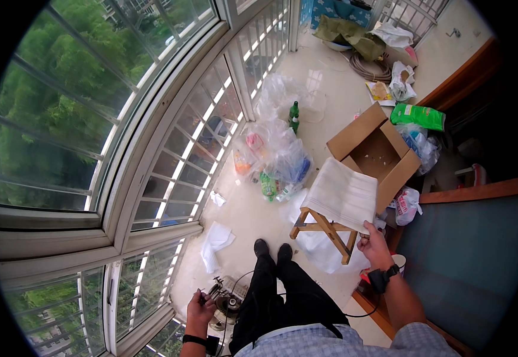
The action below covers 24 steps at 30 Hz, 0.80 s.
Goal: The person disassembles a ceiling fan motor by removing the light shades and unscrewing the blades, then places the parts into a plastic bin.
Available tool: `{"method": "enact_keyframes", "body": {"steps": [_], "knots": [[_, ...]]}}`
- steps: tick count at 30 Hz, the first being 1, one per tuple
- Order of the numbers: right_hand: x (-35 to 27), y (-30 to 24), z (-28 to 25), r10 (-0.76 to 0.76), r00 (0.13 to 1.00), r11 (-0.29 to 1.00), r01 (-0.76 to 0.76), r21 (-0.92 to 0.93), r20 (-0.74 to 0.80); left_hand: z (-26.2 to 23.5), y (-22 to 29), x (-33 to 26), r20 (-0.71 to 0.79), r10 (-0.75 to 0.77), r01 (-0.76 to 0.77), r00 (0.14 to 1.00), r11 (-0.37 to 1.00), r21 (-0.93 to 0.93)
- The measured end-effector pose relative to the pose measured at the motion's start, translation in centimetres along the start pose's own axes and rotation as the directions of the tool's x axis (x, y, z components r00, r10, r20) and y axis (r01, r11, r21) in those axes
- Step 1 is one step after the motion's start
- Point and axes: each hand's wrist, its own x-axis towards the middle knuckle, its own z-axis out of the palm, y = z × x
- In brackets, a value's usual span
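A folding stool point(345, 193) with wooden legs and a white cloth seat tilts in front of me on the right. The fingers of my right hand point(375, 245) are closed on the near edge of its cloth. My left hand point(201, 307) is low on the left with fingers curled together; a small dark bit shows at the fingertips, too small to name. Beside that hand, a metal machine point(230, 302) with a round dark part stands on the floor, partly hidden by my left leg. The hand and the machine appear apart.
An open cardboard box point(375, 156) stands behind the stool. Clear plastic bags point(277, 149) with bottles lie by the barred windows point(190, 143). White paper point(216, 245) is on the floor left of my feet. A dark cable point(360, 314) runs around my legs. A green package point(418, 116) lies far right.
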Motion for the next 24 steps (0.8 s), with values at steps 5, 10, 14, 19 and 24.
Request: {"method": "enact_keyframes", "body": {"steps": [5, 10, 14, 19, 24], "knots": [[-0.3, 2.8, -0.1, 0.038, 0.999, 0.999, -0.038, 0.001, 0.011, -0.5, 1.0, 0.0, -0.046, -0.017, 0.02, 0.999, 0.997, 0.079], [-0.7, 4.2, -0.8, 0.042, 0.999, 0.999, -0.041, -0.012, 0.03, 1.4, 1.9, 0.5, -0.023, -0.026, 0.029, 0.999, 0.989, 0.146], [-1.4, 3.9, -0.2, 0.025, 0.999, 0.998, -0.023, -0.06, 0.024, 2.1, 2.2, 1.1, 0.013, -0.049, 0.046, 0.999, 0.982, 0.184], [-2.0, 2.8, 2.1, -0.055, 0.999, 0.984, 0.053, -0.169, -0.002, 1.9, 2.6, 0.5, 0.068, -0.066, 0.061, 0.995, 0.996, 0.072], [-1.5, 1.4, 3.3, -0.082, 0.997, 0.969, 0.077, -0.235, -0.009, 0.7, 2.2, -1.1, 0.06, 0.072, -0.07, 0.996, 0.997, -0.028]]}}
